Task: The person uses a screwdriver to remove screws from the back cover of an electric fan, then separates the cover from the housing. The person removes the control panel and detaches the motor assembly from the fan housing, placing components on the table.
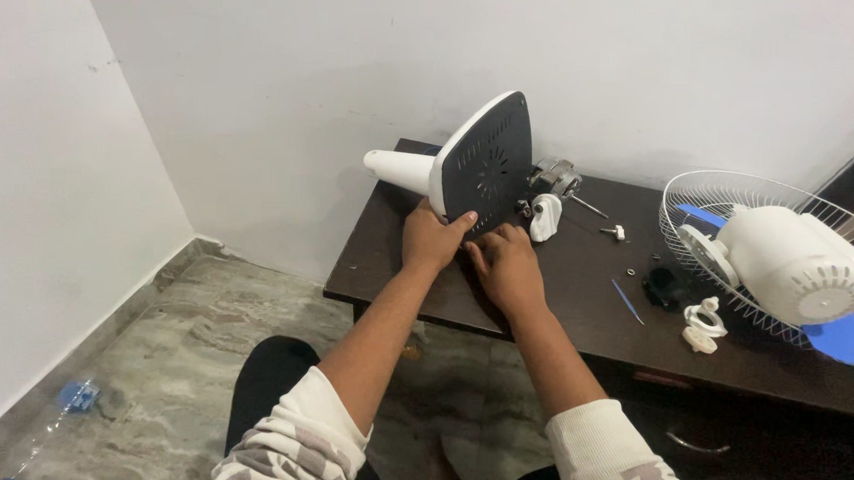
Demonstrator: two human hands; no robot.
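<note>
The left hand (434,238) clasps the tipped fan base (484,162); the right hand (504,262) pinches something small and hidden beneath it. The base may roll off the dark table (576,302) edge if the clasp loosens.

One fan base (482,161), one wire guard (731,199), one motor (554,176), two hands (434,238).

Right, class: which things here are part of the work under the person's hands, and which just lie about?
In hand:
- white plastic fan base with dark grey underside, tipped on its side
- left hand, gripping its lower edge
- right hand, fingers at the underside

Lying about:
- white wire fan guard
- white motor housing
- blue fan blade
- small black cap
</note>
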